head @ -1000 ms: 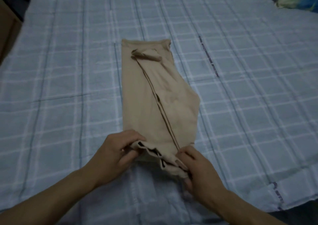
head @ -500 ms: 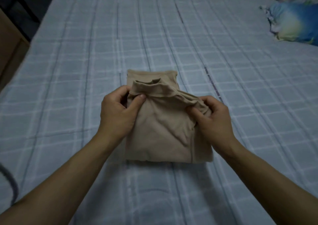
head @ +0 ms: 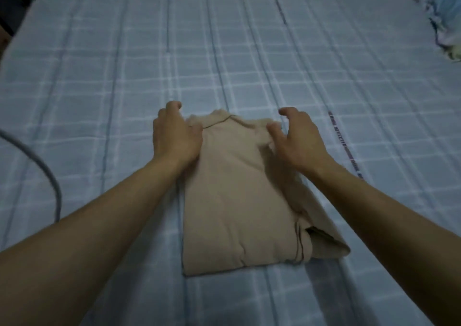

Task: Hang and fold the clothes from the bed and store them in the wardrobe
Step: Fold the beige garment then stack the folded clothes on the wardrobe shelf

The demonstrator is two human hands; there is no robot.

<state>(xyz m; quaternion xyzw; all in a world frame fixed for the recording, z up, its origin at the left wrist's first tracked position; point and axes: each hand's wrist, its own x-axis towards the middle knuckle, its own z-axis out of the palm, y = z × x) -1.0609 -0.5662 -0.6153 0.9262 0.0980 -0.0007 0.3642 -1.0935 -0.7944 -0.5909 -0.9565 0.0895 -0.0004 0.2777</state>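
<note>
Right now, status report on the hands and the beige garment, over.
Left hand and right hand open, at far end of beige garment. Garment folded, flat on bed. Nothing in the way.

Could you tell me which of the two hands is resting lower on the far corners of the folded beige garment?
The left hand: it rests on the beige garment at its far left corner, while the right hand hovers with fingers arched above the right corner.
</note>
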